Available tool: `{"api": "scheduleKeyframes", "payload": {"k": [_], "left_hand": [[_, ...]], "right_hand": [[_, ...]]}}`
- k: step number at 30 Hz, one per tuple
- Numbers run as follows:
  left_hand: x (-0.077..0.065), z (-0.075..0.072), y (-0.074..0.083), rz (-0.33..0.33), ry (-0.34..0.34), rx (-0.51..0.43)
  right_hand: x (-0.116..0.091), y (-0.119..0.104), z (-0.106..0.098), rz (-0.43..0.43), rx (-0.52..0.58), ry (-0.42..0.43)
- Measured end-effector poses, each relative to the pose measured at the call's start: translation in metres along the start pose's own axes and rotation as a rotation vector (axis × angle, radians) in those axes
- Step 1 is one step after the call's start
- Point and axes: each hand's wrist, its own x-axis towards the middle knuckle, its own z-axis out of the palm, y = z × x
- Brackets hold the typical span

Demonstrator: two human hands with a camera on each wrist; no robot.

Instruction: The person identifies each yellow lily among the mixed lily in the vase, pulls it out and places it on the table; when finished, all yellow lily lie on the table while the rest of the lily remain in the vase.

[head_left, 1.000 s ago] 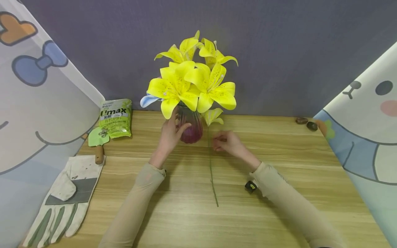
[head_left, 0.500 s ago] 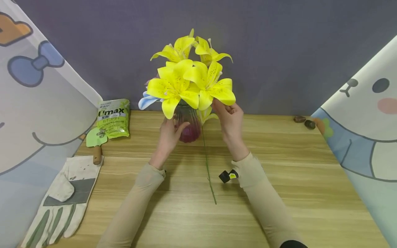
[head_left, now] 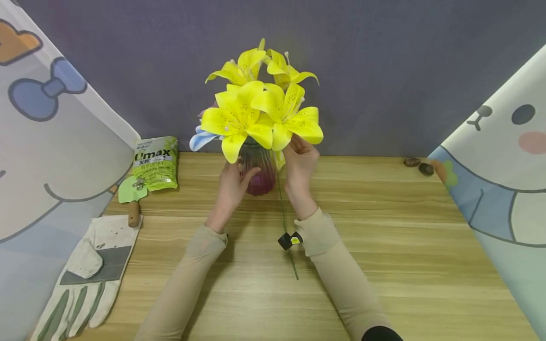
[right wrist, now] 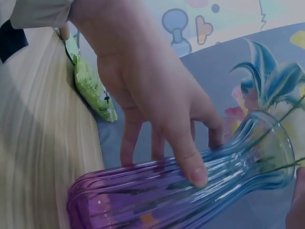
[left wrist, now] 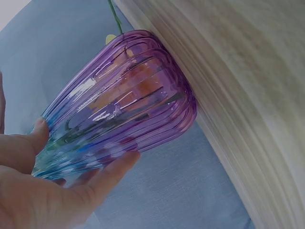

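My left hand point(head_left: 232, 184) holds the ribbed glass vase point(head_left: 259, 173) from the left; the thumb point(right wrist: 190, 167) lies along its side. The glass turns from clear blue at the neck to purple at the base. Several spotted yellow lilies point(head_left: 239, 118) stand in it, with a blue flower point(head_left: 202, 139) at the left. My right hand point(head_left: 300, 170) is at the vase's right, under a front lily point(head_left: 292, 121); petals hide the fingertips, so I cannot tell whether they pinch anything. A loose yellow lily's green stem point(head_left: 281, 203) runs down in front, its bloom mostly covered by that hand.
To the left are a green fertilizer bag point(head_left: 155, 163), a small green trowel point(head_left: 133, 199) and a work glove point(head_left: 91, 274). Two dark stones point(head_left: 419, 166) lie at the back right of the wooden table point(head_left: 405, 227). A grey wall point(head_left: 384, 85) rises behind.
My right hand has moved up from beside the loose stem, then left, in under the front lily. My left hand stays on the vase. The loose lily's bloom is now largely hidden.
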Motion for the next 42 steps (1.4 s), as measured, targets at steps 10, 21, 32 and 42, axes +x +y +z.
{"api": "scheduleKeyframes", "payload": {"k": [10, 21, 32, 42], "left_hand": [[0.0, -0.003, 0.0, -0.029, -0.016, -0.003], [-0.001, -0.004, -0.004, -0.018, -0.032, -0.017], [0.001, -0.002, -0.002, -0.016, -0.037, -0.04], [0.0, -0.002, -0.001, -0.014, -0.032, -0.039]], "right_hand": [[-0.003, 0.005, 0.008, -0.118, -0.058, -0.042], [-0.003, 0.008, 0.014, -0.224, -0.011, -0.014], [0.004, 0.0, 0.022, -0.3, 0.116, 0.091], [0.013, -0.016, 0.025, -0.388, 0.235, 0.158]]}}
